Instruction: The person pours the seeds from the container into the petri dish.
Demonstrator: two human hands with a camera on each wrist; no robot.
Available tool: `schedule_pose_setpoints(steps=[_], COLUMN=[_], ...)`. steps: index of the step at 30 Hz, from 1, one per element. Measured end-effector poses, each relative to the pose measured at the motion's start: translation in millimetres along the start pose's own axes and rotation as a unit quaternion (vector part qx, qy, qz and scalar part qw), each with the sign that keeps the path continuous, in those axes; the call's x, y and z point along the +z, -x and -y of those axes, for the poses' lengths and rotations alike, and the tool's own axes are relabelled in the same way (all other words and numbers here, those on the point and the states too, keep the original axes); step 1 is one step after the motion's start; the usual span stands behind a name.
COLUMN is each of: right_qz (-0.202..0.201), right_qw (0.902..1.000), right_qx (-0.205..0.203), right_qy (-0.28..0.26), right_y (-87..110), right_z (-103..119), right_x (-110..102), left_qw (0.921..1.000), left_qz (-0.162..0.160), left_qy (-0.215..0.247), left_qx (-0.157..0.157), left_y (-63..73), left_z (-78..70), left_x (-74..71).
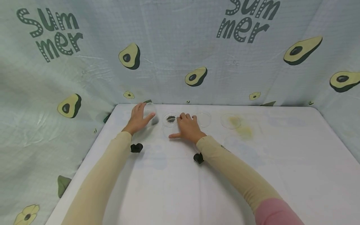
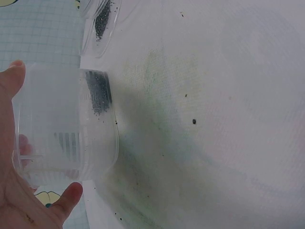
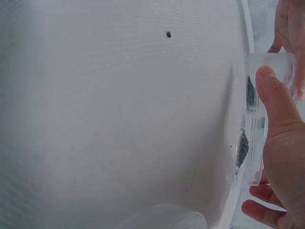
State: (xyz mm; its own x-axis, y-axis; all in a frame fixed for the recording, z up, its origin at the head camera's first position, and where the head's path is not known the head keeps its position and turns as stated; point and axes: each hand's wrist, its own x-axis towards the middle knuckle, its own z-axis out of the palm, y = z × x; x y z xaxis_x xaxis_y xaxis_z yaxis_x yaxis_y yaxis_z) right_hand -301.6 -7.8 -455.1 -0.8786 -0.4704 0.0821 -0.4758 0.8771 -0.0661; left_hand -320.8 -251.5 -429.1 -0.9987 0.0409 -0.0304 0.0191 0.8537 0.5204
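Note:
My left hand (image 1: 139, 115) holds a clear plastic cup (image 2: 47, 119) at the back left of the table, thumb and fingers spread round its wall. Dark grains (image 2: 99, 93) lie at the cup's bottom. Beside it, my right hand (image 1: 187, 127) spans a clear, shallow, lid-like piece (image 3: 256, 155) between thumb and fingers; its outline is faint in the head view. Dark grains (image 1: 171, 119) show in a clear round dish close to the right fingertips, and again in the right wrist view beneath the piece. The right palm hides part of it.
To the right of my right hand lie a clear round piece (image 1: 203, 119) and another clear round piece (image 1: 230, 121). A yellowish stain (image 1: 244, 129) marks the white table (image 1: 174, 187). Small dark specks (image 2: 194, 121) dot the surface. A printed curtain (image 1: 168, 47) stands behind.

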Motion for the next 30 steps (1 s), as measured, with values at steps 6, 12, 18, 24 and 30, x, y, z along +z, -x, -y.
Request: schedule_pose_setpoints(steps=[6, 12, 18, 24, 30], right_qz=[0.002, 0.009, 0.011, 0.007, 0.005], right_qw=[1.0, 0.9999, 0.9999, 0.9998, 0.9998], right_qx=[0.004, 0.007, 0.011, 0.012, 0.012], right_qy=[-0.001, 0.004, -0.005, -0.015, -0.017], right_y=[-1.2, -3.5, -6.0, -7.3, -9.0], right_z=[-0.9, -2.1, -1.8, -1.4, -1.9], right_x=[-1.8, -1.2, -1.8, -2.8, -2.7], left_qw=[1.0, 1.0, 1.0, 1.0, 1.0], left_qz=[-0.001, -0.001, 0.001, 0.002, 0.002], left_qy=[0.005, 0.004, 0.008, 0.003, -0.001], left_qx=[0.006, 0.007, 0.005, 0.006, 0.003], left_y=[-1.2, -1.2, 0.1, 1.4, 2.1], left_z=[-0.6, 0.6, 0.2, -0.2, -0.7], left_x=[0.4, 0.8, -0.3, -0.6, -0.8])
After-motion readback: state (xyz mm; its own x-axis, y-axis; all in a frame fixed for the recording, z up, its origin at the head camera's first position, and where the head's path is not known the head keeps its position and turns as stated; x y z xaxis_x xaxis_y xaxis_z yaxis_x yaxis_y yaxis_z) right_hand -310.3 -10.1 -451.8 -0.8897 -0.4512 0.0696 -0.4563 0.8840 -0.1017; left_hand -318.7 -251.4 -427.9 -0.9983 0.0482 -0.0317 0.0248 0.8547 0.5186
